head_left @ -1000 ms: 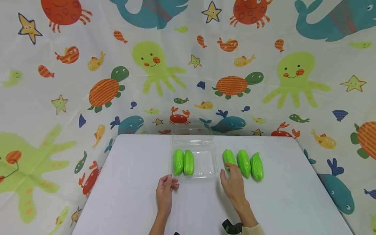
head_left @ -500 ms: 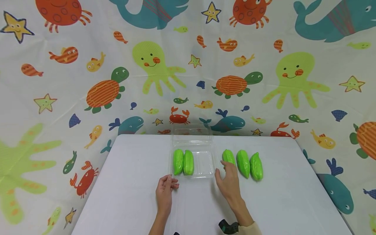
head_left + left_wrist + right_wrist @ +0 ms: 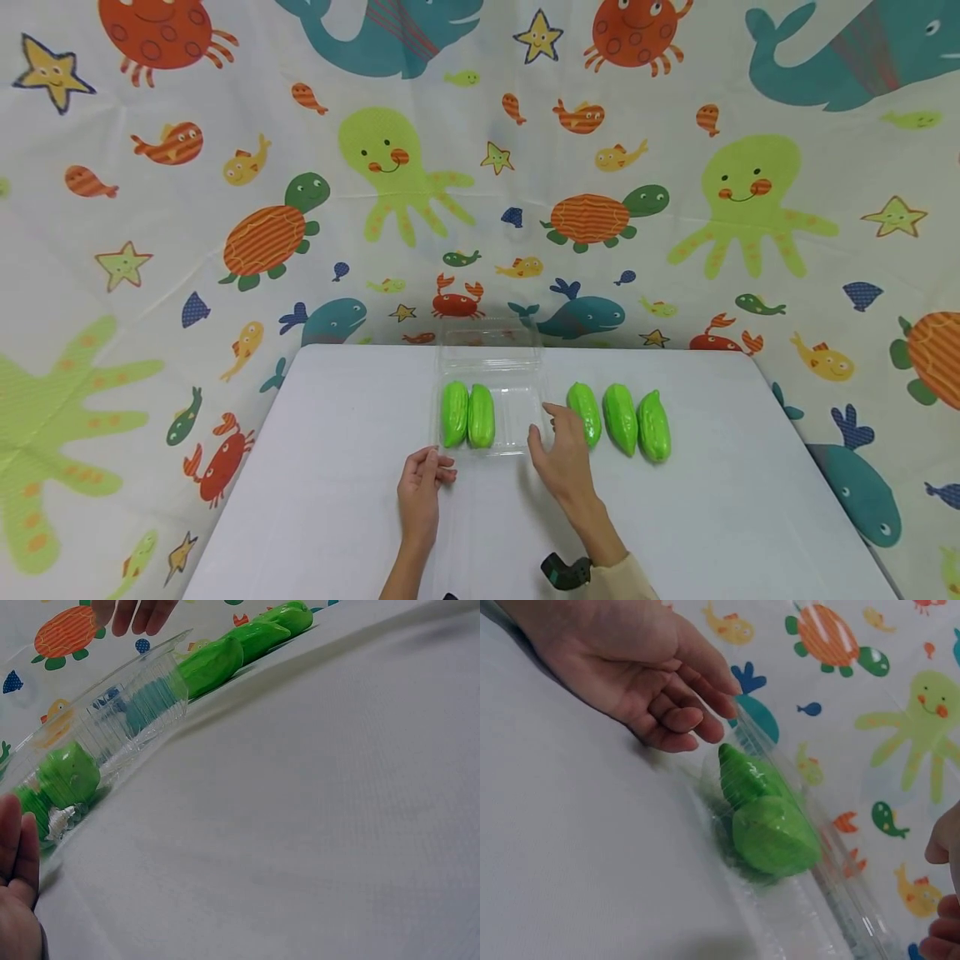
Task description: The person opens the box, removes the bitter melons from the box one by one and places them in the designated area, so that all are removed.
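A clear plastic clamshell box (image 3: 519,417) lies on the table with its lid raised at the back. Two green ridged gourds (image 3: 455,414) fill its left half, side by side. By the front left corner, my left hand (image 3: 422,492) rests with loosely bent fingers; its fingertips are close to the box wall in the right wrist view, and contact is hard to tell. Over the box's right front edge hovers my right hand (image 3: 566,462), fingers apart and holding nothing. Just right of it lies the nearest of three more gourds (image 3: 584,412).
The other two loose gourds (image 3: 621,419) lie in a row to the right on the white table (image 3: 337,433). A patterned sea-animal cloth (image 3: 450,208) hangs behind the table's back edge. A dark device (image 3: 566,572) sits at the right wrist.
My right hand has moved left, from over the nearest loose gourd to the box's right edge, uncovering that gourd. The left hand and all the gourds have stayed in place.
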A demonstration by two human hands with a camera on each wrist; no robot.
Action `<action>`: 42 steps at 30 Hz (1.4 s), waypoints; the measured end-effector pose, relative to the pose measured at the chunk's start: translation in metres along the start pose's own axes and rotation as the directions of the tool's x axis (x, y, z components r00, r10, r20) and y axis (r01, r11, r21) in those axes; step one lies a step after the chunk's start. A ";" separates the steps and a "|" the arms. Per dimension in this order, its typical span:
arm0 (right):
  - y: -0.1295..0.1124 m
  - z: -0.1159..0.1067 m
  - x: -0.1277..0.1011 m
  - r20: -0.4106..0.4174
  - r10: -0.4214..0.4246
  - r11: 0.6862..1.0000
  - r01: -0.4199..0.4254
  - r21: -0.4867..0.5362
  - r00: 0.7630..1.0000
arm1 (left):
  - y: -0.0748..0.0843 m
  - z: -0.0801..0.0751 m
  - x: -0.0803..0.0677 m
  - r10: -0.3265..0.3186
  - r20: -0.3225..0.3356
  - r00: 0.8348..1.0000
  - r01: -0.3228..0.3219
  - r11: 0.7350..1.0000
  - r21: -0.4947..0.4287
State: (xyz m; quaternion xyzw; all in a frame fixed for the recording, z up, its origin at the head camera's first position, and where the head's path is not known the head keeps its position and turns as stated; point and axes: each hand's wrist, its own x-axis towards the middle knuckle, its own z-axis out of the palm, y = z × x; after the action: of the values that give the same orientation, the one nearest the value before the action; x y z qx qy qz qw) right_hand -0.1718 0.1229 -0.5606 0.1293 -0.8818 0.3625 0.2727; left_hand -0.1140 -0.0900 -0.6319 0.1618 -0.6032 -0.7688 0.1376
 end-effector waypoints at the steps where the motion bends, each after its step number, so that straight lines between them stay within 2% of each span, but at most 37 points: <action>1: -0.001 0.001 0.000 0.008 0.003 1.000 -0.003 0.002 1.000 | 0.000 0.000 0.000 -0.001 0.000 1.000 0.001 1.000 0.000; 17: -0.012 0.020 0.001 0.063 -0.006 1.000 0.006 0.001 0.998 | 0.001 0.001 -0.002 0.025 -0.005 1.000 -0.025 1.000 -0.019; 26: -0.019 0.029 -0.001 0.063 -0.037 0.999 0.037 0.011 0.997 | 0.001 0.000 -0.003 0.002 -0.001 1.000 -0.002 1.000 -0.013; 42: -0.030 0.048 0.000 0.156 0.000 1.000 -0.002 0.015 0.988 | 0.001 0.000 -0.002 0.006 -0.016 1.000 -0.006 1.000 -0.014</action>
State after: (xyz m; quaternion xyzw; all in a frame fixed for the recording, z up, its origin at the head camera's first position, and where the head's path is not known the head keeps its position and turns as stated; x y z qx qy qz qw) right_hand -0.1774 0.0672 -0.5721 0.1590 -0.8977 0.3581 0.2015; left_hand -0.1121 -0.0891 -0.6306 0.1652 -0.5971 -0.7713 0.1459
